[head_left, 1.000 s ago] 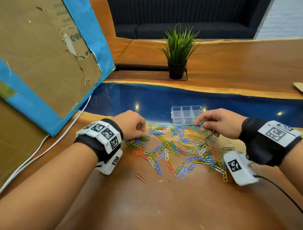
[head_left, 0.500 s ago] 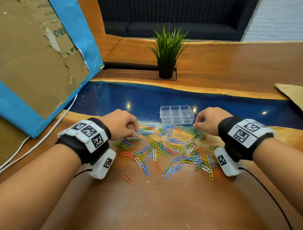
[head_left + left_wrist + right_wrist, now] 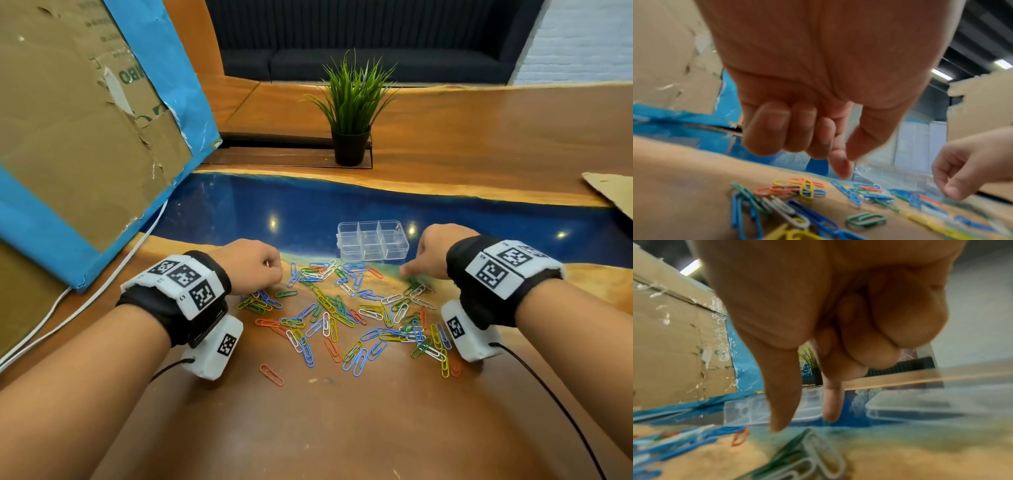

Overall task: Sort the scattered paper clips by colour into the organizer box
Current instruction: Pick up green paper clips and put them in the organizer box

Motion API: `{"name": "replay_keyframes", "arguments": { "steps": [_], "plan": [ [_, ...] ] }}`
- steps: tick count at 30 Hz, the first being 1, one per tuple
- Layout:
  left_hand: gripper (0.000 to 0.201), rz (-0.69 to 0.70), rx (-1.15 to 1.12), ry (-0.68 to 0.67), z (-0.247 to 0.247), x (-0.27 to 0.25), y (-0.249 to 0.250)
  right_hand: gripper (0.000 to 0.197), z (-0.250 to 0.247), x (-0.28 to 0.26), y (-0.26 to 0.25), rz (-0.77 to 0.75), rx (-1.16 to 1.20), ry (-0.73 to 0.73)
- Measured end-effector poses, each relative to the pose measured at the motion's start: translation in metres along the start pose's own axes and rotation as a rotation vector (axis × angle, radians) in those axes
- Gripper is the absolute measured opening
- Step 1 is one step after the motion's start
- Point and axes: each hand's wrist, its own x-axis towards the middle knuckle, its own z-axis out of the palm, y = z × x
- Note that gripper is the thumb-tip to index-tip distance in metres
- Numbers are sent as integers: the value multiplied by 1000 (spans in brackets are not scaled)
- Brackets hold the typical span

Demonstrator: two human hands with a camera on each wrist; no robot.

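Several coloured paper clips (image 3: 346, 308) lie scattered on the wooden table between my hands. One red clip (image 3: 271, 374) lies apart at the front. Just behind the pile stands the clear organizer box (image 3: 371, 240), its compartments bare. My left hand (image 3: 270, 270) hovers over the pile's left edge; in the left wrist view the left hand (image 3: 846, 164) has its fingers curled, index and thumb tips close together, and holds nothing. My right hand (image 3: 411, 270) is at the pile's right rear. In the right wrist view the right hand (image 3: 805, 421) points thumb and index down, apart, above green and white clips.
A big cardboard panel with blue tape (image 3: 85, 137) leans at the left, with a white cable (image 3: 102, 291) running below it. A potted plant (image 3: 352, 137) stands behind the box. Another cardboard piece (image 3: 609, 192) lies at the far right. Bare wood lies in front.
My right hand has drawn back from the box and sunk toward the clips at the pile's right. The left hand stays at the pile's left edge, still curled.
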Motion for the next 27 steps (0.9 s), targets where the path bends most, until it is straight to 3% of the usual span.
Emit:
{"name": "replay_keyframes", "arguments": {
  "steps": [2,11,16,20,24,27],
  "plan": [
    [10,14,90,0,1,0,2,39,1,-3,-1,-15,-56,-3],
    [21,10,220,-15,1,-1,4,10,5,-11,-10,-130,40,-18],
    [20,29,212,4,2,0,9,9,0,-11,2,-160,423,-14],
    [6,78,253,-3,6,4,16,11,-1,-15,12,-83,659,-72],
    [10,61,252,-35,7,4,18,16,0,-17,14,-12,856,-185],
    [22,56,208,18,9,2,17,18,0,-20,12,21,936,-214]
  ]
}}
